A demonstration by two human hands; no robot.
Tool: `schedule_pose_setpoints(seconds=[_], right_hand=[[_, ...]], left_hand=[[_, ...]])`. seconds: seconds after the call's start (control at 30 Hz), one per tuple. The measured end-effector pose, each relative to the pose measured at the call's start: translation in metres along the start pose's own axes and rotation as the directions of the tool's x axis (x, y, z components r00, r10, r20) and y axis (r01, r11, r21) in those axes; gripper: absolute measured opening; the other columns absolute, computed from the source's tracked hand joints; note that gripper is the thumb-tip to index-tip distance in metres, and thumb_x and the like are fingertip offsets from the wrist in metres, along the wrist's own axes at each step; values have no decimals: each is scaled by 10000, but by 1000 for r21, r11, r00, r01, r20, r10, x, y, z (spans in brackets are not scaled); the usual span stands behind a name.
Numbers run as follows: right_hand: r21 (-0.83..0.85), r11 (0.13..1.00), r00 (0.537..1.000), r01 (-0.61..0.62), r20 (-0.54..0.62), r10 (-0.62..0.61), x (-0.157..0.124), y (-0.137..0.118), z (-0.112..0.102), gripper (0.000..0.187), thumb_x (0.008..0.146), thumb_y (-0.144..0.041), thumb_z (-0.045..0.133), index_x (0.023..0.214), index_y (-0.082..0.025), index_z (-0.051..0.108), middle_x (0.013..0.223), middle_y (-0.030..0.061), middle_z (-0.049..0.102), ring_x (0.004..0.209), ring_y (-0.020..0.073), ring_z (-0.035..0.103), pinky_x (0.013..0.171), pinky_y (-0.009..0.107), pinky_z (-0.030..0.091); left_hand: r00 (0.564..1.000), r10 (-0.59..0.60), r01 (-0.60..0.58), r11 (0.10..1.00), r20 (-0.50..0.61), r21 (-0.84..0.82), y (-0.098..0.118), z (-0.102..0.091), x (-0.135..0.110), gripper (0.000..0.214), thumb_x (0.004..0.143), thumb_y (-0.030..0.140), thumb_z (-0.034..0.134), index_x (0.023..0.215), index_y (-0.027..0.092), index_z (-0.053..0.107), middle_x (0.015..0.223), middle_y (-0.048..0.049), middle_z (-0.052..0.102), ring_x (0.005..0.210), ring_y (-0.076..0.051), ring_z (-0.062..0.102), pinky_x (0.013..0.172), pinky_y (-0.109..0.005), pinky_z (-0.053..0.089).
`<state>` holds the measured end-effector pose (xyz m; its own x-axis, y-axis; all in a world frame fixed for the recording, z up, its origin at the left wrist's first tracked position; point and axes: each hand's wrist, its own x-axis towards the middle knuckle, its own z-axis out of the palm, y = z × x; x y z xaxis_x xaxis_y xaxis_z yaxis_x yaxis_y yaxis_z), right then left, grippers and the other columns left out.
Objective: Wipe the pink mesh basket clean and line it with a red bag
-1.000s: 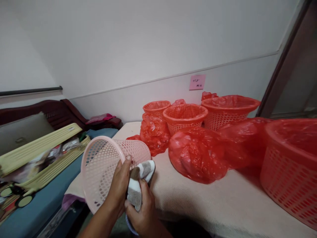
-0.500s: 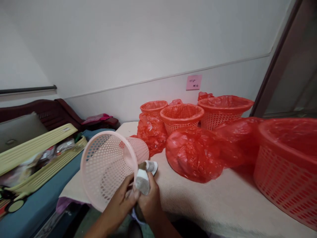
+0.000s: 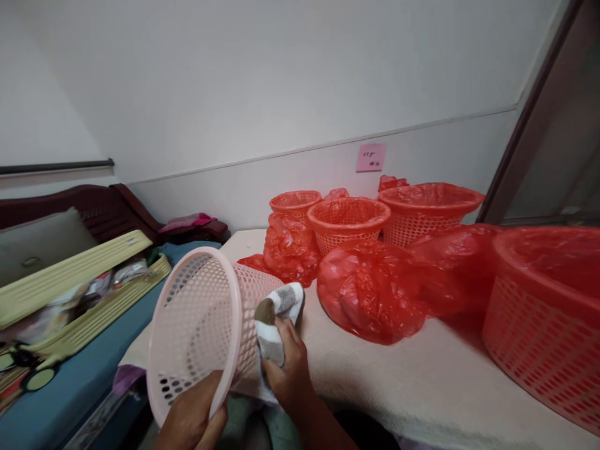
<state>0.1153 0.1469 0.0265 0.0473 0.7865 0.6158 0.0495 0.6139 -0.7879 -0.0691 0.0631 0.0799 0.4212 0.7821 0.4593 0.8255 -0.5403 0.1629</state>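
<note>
A pale pink mesh basket (image 3: 197,325) lies tilted on its side at the table's near-left corner, its mouth turned toward me. My left hand (image 3: 192,419) grips its lower rim, fingers closed round the edge. My right hand (image 3: 288,369) is closed on a grey-and-white striped cloth (image 3: 276,319), pressing it against the basket's outer wall.
Several red mesh baskets (image 3: 349,219) lined with red plastic bags stand along the wall, a larger red basket (image 3: 548,312) at the right. Loose red bags (image 3: 370,290) lie mid-table on the beige table cover (image 3: 398,387). A yellow slatted crate (image 3: 79,281) sits left.
My left hand slid from the basket's upper rim down to its lower rim. The basket's mouth turned more toward me. The cloth moved along the basket's side.
</note>
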Motion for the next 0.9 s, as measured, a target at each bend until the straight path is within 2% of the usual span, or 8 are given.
schedule_pose_setpoints(seconds=[0.1, 0.2, 0.3, 0.4, 0.5, 0.67, 0.8, 0.9], right_hand=[[-201, 976, 995, -78, -83, 62, 13, 28, -8, 603, 635, -80, 526, 1227, -181, 580, 1040, 95, 631, 1029, 258, 598, 930, 408, 481], [-234, 913, 937, -335, -179, 298, 28, 51, -22, 427, 721, -171, 527, 1134, -213, 627, 1017, 72, 643, 951, 241, 634, 861, 390, 506], [-195, 881, 898, -431, -193, 396, 35, 56, -29, 340, 743, -207, 515, 1057, -227, 644, 967, 44, 648, 833, 206, 654, 767, 339, 525], [-226, 931, 955, -287, -139, 261, 27, 39, -24, 472, 684, -134, 495, 1127, -226, 628, 1012, 59, 629, 950, 226, 627, 851, 367, 504], [-192, 980, 998, 42, 44, -34, 7, 5, -12, 658, 586, -74, 475, 1225, -199, 571, 1071, 93, 587, 1048, 250, 571, 930, 411, 469], [-77, 930, 899, 360, 295, -324, -25, -34, 5, 737, 611, -172, 579, 1332, -279, 467, 1165, 99, 545, 1021, 277, 554, 827, 418, 513], [-142, 945, 921, 293, 306, -239, -25, -18, 12, 758, 555, -118, 539, 1306, -220, 506, 1138, 111, 536, 1023, 273, 554, 845, 417, 505], [-231, 973, 989, -28, 133, 61, -11, 7, 15, 722, 565, -43, 485, 1273, -176, 538, 1113, 115, 560, 1072, 259, 551, 931, 411, 474]], left_hand=[[968, -239, 220, 953, -73, -210, 15, -18, 3, 406, 884, 270, 516, 1274, 363, 577, 1140, 8, 732, 985, -203, 705, 817, -219, 553], [867, -495, 441, 813, -53, -379, 17, -30, -3, 344, 848, 402, 567, 1163, 320, 679, 1117, -8, 741, 999, -255, 696, 815, -268, 566], [767, -642, 567, 685, -12, -457, 15, -34, -5, 381, 792, 481, 625, 1133, 324, 693, 1170, 3, 720, 1067, -263, 665, 861, -274, 548], [725, -688, 598, 622, 11, -505, 20, -30, 6, 417, 749, 520, 660, 1101, 299, 702, 1190, -12, 710, 1103, -265, 642, 858, -267, 543], [691, -723, 591, 571, -7, -569, 33, -25, 27, 478, 722, 569, 663, 1073, 247, 705, 1116, -47, 734, 1073, -279, 647, 826, -275, 554], [682, -729, 566, 482, 52, -668, 38, -23, 50, 525, 735, 564, 661, 1142, 233, 644, 1074, -43, 737, 904, -242, 685, 708, -256, 566], [604, -794, 545, 349, 67, -762, 30, -22, 57, 537, 703, 540, 712, 1136, 231, 631, 1057, -42, 736, 899, -224, 684, 748, -253, 561], [478, -872, 485, 163, 105, -859, 30, -22, 62, 538, 692, 513, 736, 1153, 266, 610, 1021, -21, 736, 827, -206, 699, 682, -266, 574]])
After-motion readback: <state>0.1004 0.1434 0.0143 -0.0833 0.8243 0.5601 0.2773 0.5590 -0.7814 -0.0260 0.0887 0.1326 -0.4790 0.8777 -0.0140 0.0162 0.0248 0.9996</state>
